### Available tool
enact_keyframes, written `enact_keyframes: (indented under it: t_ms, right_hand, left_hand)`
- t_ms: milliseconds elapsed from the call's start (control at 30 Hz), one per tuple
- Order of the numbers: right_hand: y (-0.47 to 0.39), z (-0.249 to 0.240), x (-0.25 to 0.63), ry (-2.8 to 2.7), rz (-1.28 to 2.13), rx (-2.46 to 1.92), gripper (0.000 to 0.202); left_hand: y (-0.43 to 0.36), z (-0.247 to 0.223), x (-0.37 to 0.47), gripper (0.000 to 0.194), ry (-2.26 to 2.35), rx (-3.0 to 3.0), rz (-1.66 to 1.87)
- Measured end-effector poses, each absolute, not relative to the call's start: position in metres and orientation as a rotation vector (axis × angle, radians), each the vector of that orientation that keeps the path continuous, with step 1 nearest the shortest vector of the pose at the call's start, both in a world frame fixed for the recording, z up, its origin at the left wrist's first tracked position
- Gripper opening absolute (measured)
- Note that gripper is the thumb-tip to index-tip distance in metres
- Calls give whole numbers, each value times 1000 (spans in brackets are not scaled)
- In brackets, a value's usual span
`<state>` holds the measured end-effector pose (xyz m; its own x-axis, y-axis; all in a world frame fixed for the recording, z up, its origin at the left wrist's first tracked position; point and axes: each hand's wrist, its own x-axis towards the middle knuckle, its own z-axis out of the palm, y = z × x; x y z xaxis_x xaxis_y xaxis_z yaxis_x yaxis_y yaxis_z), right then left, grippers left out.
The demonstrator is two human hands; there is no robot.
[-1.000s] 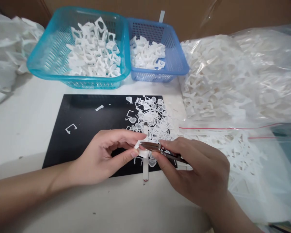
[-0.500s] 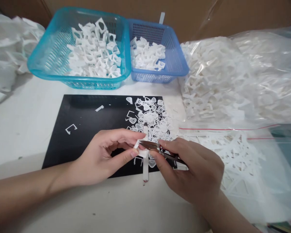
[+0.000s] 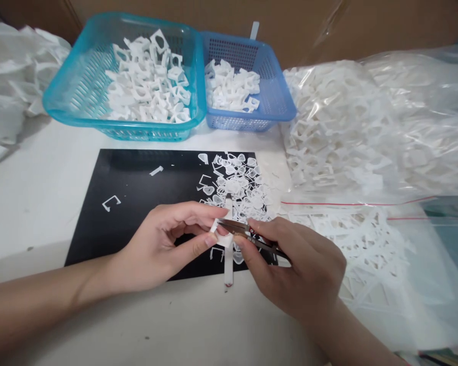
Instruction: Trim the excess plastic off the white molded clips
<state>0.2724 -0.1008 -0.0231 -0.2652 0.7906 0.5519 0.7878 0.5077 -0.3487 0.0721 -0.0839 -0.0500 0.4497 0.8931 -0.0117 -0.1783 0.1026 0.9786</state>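
Your left hand (image 3: 164, 246) grasps a small white piece (image 3: 225, 240) between thumb and fingers, over the near right part of a black mat (image 3: 118, 229). Your right hand (image 3: 307, 264) is closed around a slim metal tool (image 3: 234, 227) with dark handles. The tool points left, and its tips meet the white piece inside your left grip.

Directly below the white piece, a narrow white strip (image 3: 229, 267) lies across the near edge of the mat, pointing toward you. Just beyond your grip, a heap of thin white scraps (image 3: 244, 185) covers the mat's right side. Farther left on the mat lies a loose bracket-shaped scrap (image 3: 111, 203).

Beyond the mat, a teal basket (image 3: 118, 123) stands ahead and to the left of your grip, with a smaller blue basket (image 3: 248, 118) against its right side. Both hold white plastic parts. To the right of the blue basket is a large clear bag (image 3: 328, 122) filled with white pieces. White openwork pieces (image 3: 370, 254) lie beyond your right hand. Everything rests on a pale worktop (image 3: 110, 325).
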Motion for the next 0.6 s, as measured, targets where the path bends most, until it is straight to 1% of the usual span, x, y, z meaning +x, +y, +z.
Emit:
enact_keyframes:
  t_ms: [367,600]
  right_hand:
    - [-98,-21,275,-2055,112,-1286,7]
    - [-96,-17,280,-2116,106,-1266,9]
  left_hand:
    - [-83,-48,74,28,778,1165,901]
    - [-83,-48,74,26,806,1164,893]
